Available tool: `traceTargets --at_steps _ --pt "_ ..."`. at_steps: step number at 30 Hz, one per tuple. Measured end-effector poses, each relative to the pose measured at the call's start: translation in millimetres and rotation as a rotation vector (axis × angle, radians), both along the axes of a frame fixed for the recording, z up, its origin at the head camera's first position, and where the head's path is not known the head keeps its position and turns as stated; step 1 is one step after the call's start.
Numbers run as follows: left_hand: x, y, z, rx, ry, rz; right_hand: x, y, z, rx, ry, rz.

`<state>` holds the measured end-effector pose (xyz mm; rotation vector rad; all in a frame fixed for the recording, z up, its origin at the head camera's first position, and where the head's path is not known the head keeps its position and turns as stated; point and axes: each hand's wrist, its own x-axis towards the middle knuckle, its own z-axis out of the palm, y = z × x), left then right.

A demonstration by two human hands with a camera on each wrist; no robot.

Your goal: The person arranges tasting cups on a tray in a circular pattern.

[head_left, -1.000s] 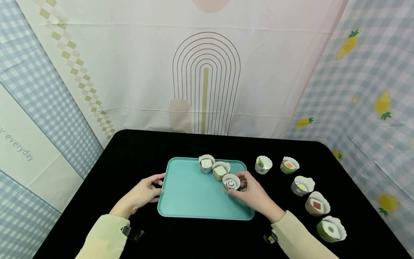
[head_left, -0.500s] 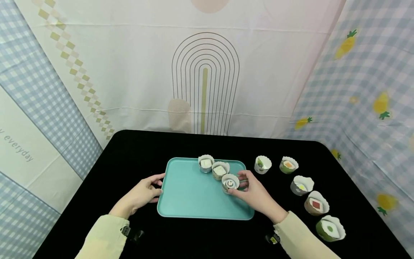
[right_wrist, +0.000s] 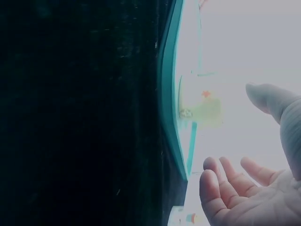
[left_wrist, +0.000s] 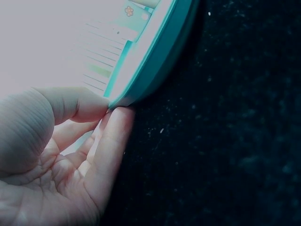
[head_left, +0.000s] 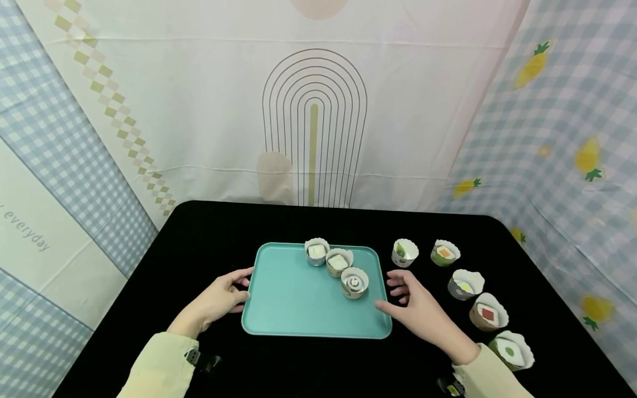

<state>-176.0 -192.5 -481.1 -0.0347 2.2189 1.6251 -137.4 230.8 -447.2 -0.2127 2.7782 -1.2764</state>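
Note:
My left hand (head_left: 219,298) grips the left edge of a turquoise tray (head_left: 288,309), thumb and fingertips at its rim. In the left wrist view, the thumb (left_wrist: 89,104) meets the tray's rim (left_wrist: 155,61). My right hand (head_left: 418,309) hovers over the tray's right edge, fingers spread and holding nothing. On the tray, a patterned paper baking cup (head_left: 354,284) with a round swirled piece inside stands left of that hand. Behind it are two more paper cups (head_left: 340,262) with pale pieces, in a diagonal row.
Several paper cups stand on the black table (head_left: 214,232) right of the tray: one with a green sprig (head_left: 405,253), one with an orange-topped piece (head_left: 445,253), one with a red square (head_left: 489,313), and a green cup (head_left: 511,350) nearest me. Patterned curtains (head_left: 318,138) surround the table.
My right hand has let go of the cup with the swirled piece and drawn back to the right, its fingers opening. The cup stays on the tray; my left hand keeps its place.

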Motion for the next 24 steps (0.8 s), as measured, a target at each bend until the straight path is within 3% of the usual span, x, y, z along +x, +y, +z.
traceTargets --at_steps 8,13,20,24 --pt "-0.2 0.4 -1.0 0.015 -0.006 0.003 19.9 30.7 0.9 0.066 0.101 -0.04" --pt "-0.4 0.3 -3.1 0.015 -0.006 0.008 29.1 47.6 9.5 0.108 0.125 -0.069" --pt "-1.0 -0.6 -3.7 0.015 0.003 0.004 41.0 76.8 21.0 0.173 0.242 -0.085" --pt "-1.1 -0.5 -3.7 0.014 0.003 0.01 49.4 98.7 27.7 0.2 0.204 -0.124"
